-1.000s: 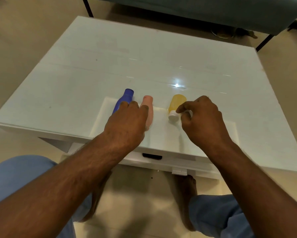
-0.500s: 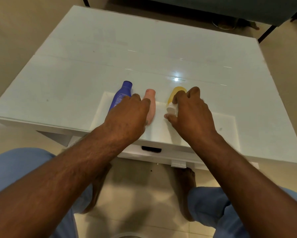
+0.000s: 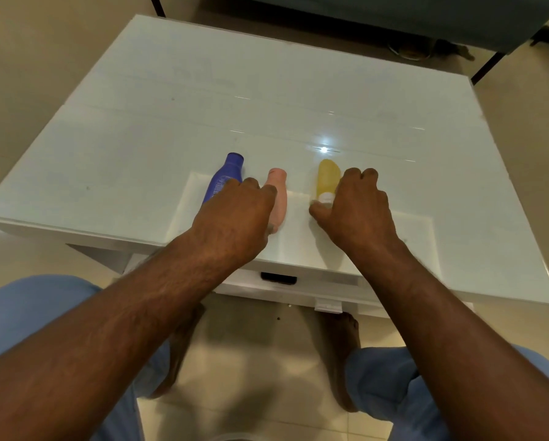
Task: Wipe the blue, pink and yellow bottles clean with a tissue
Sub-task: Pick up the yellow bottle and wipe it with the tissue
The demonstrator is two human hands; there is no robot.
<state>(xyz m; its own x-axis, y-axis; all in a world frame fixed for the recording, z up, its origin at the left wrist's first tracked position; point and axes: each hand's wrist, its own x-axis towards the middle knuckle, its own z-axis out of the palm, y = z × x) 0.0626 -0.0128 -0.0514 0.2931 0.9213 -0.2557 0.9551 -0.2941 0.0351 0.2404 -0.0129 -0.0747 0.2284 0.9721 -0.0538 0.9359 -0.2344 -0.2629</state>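
Since the earlier frame the right hand [image 3: 359, 211] has closed its curled fingers round the yellow bottle [image 3: 326, 178] lying on the white bench [image 3: 146, 128], while the left hand [image 3: 235, 221], fingers bent, rests over the blue bottle [image 3: 225, 178] and pink bottle [image 3: 279, 195], its hold unclear.

Bare forearms [image 3: 158, 313], light blue trousers [image 3: 28, 313], bare feet [image 3: 343, 361]

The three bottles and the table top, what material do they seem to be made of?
The blue bottle, pink bottle and yellow bottle look like plastic: smooth, evenly coloured, with a dull sheen. The yellow one seems slightly translucent and has a white cap. The table top looks like glossy white glass or lacquered board, since it mirrors a bright lamp spot. Which of the two, I cannot tell.
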